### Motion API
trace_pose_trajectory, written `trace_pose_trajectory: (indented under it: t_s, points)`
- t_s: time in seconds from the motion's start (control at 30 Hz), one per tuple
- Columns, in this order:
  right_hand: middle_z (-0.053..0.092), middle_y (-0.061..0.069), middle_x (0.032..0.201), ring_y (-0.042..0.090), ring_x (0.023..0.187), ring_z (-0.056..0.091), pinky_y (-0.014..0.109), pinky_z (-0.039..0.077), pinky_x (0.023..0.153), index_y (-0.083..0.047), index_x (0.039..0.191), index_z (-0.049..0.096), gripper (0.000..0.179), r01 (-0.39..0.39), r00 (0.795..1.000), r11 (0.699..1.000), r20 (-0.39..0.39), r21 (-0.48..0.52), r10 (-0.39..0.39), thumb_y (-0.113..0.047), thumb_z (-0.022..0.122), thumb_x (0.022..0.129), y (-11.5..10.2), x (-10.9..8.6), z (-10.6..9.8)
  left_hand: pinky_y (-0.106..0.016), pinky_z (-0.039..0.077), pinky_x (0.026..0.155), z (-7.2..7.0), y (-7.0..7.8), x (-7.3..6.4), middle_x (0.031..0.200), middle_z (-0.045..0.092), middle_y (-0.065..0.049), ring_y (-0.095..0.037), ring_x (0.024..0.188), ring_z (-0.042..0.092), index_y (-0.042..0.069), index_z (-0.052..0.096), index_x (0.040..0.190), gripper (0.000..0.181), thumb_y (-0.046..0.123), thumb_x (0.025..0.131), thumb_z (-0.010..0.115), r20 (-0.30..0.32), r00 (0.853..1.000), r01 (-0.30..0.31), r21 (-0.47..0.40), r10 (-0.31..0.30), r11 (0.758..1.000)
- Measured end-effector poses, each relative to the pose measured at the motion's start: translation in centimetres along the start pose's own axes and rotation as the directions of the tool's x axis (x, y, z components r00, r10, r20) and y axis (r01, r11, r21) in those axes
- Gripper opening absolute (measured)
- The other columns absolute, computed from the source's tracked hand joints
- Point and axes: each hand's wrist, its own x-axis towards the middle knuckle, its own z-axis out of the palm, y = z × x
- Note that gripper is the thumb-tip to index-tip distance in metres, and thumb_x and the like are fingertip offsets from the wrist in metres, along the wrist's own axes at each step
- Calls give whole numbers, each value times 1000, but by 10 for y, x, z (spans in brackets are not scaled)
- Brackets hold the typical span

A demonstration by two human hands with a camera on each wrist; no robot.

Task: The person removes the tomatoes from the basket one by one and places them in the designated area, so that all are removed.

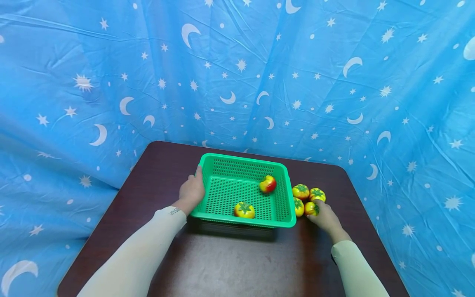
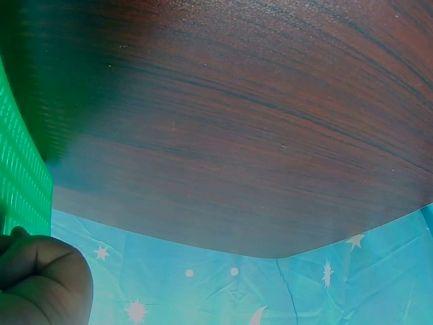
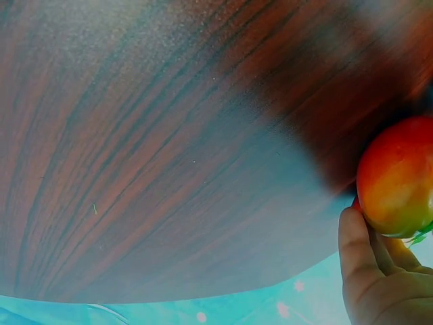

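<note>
My left hand (image 1: 192,189) grips the left rim of a green plastic basket (image 1: 237,225), thumb on top. In the left wrist view, the curled hand (image 2: 51,281) shows beside the basket's slotted wall (image 2: 24,162). Inside the basket lie a yellow-red tomato (image 1: 244,210) with a green star-shaped top and a red-and-yellow fruit (image 1: 268,184) on its side. Right of the basket, my right hand (image 1: 326,218) holds a tomato (image 1: 311,208) between thumb and fingers. The right wrist view shows my fingers (image 3: 355,244) against this shiny orange-red tomato (image 3: 399,179).
Several more tomatoes cluster between the basket and my right hand, among them one at the back (image 1: 301,191), one farther right (image 1: 317,194) and one against the basket's side (image 1: 298,207). The dark wooden table (image 1: 230,264) is surrounded by a blue star-and-moon curtain (image 1: 237,82).
</note>
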Motion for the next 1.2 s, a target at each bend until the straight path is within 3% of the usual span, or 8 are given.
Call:
trace_pose_trajectory:
  t_s: [0.27,0.8,1.2]
  points:
    - [52,34,130,43,108,55,61,47,95,6,140,45,63,31,999,999,-23,-25,-31,-18,74,89,0,0,0,-40,47,63,0,0,0,124,55,-26,-27,76,57,13,5,163,68,5,104,39,-5,1000,-2,-7,2,1000]
    - [46,37,138,47,116,52,64,44,100,6,146,39,67,-2,1000,1000,-4,-10,2,-21,70,93,-3,-4,0,-41,47,65,1,0,0,129,53,-26,-29,80,58,14,5,163,69,6,105,41,-7,1000,0,-31,-1,1000]
    - [37,36,147,49,121,48,66,41,104,1,153,31,69,-71,997,997,6,25,71,-37,53,100,-7,-2,-9,-40,47,64,3,-1,2,129,53,-26,-29,80,58,15,5,163,70,6,104,42,-5,1000,-2,-25,2,1000]
